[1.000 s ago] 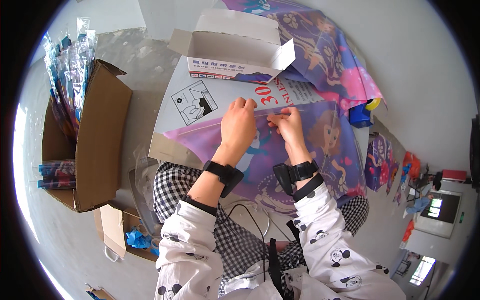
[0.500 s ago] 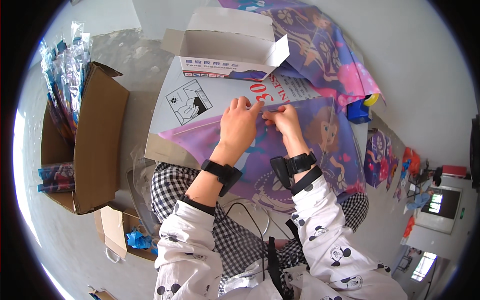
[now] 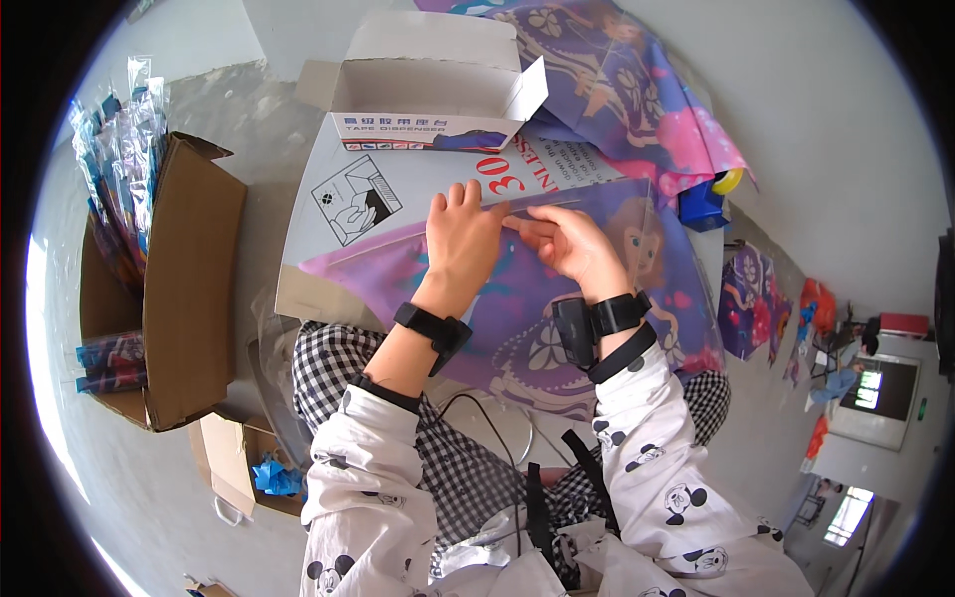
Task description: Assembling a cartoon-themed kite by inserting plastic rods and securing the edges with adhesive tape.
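Note:
A thin purple printed sheet [image 3: 527, 343], like a kite's sail with a cartoon princess on it, slants over the board and my lap. At its upper edge, my left hand [image 3: 463, 239] is closed, its thumb and forefinger pinching the edge; the exact grip is partly hidden. Just to the right, my right hand [image 3: 579, 249] hovers over the sheet with thumb and forefinger apart and the other fingers loosely curled. Its fingertips come close to the left thumb, and I see nothing in them.
Under the sheet lies a printed white board [image 3: 398, 169], with an open carton [image 3: 433, 129] at its far side. A second printed sheet [image 3: 617, 95] and a blue tape dispenser [image 3: 703, 206] are beyond, right. A brown box [image 3: 194, 289] of plastic-wrapped packs stands left, above a small box [image 3: 227, 463].
My right hand has drawn back slightly from the sheet's edge and its thumb and forefinger have parted. My left hand stays at the edge. The whole view has shifted a little.

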